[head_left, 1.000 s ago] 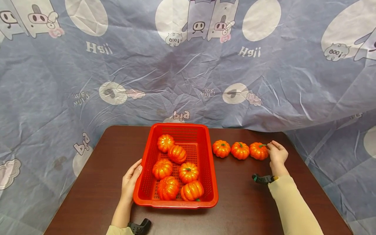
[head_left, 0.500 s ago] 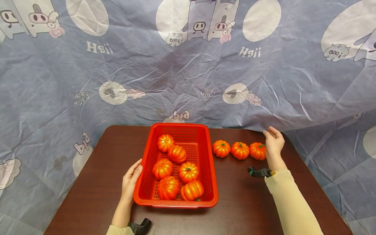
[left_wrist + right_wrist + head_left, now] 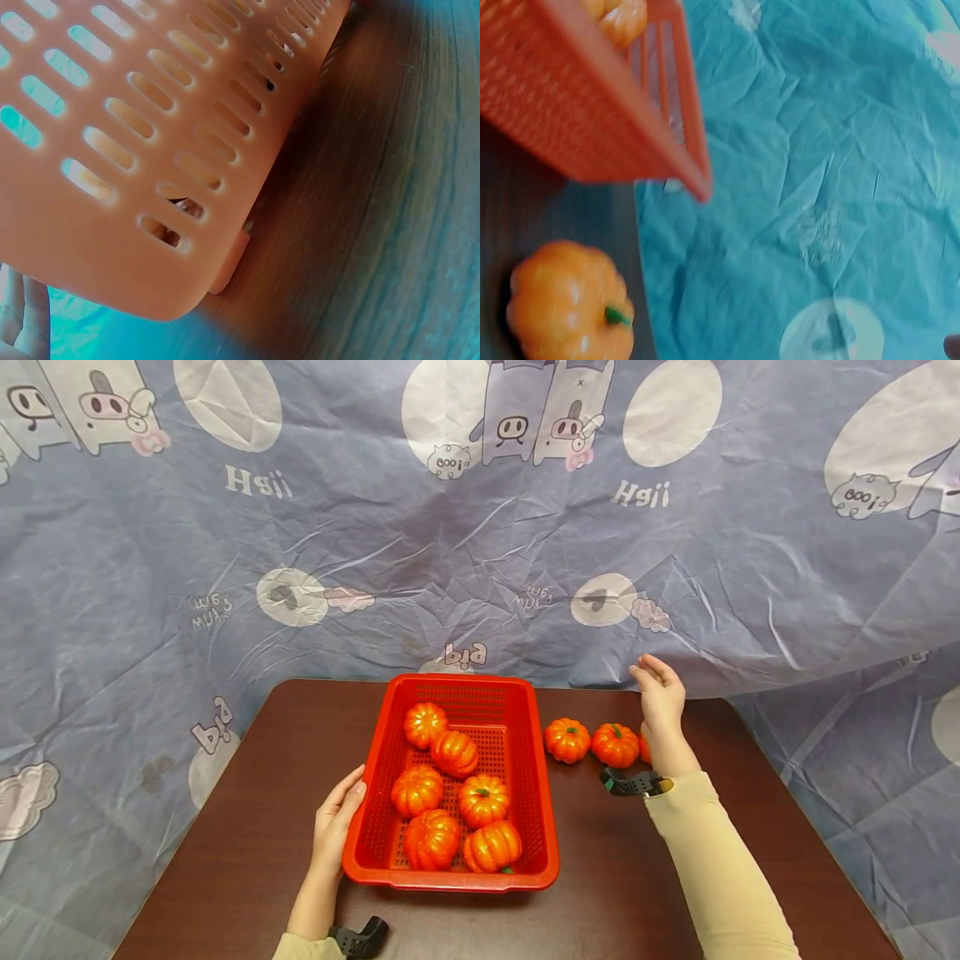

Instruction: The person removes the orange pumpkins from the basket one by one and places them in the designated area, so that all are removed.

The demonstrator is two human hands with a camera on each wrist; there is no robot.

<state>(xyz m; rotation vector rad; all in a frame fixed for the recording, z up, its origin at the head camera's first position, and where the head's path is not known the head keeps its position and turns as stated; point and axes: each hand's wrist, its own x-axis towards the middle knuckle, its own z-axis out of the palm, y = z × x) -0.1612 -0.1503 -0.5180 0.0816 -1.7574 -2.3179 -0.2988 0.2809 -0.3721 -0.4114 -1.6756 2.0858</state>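
Note:
A red plastic basket [image 3: 542, 777] holds several small orange pumpkins [image 3: 417, 791]. My left hand [image 3: 332, 827] grips its left rim, thumb at the rim's edge; in the left wrist view, fingers [image 3: 24, 319] show at the lower left, beside the slotted wall [image 3: 112, 210]. Right of the basket, three more pumpkins stand in a row, including a left one [image 3: 567, 741], a middle one [image 3: 615, 746] and a right one mostly hidden behind my right hand [image 3: 663, 706]. That hand is raised above the row with loosely bent fingers and nothing in it.
Everything stands on a dark brown table [image 3: 247, 827]. A blue-grey printed cloth [image 3: 420, 543] hangs behind and around it. Black wrist straps [image 3: 632, 782] sit on both arms. The right wrist view shows the basket's side [image 3: 592, 112] and one pumpkin [image 3: 570, 304] near the table's edge.
My right hand has left the rightmost pumpkin, risen and moved left above the row, covering much of that pumpkin. The left hand and the basket stay as they were.

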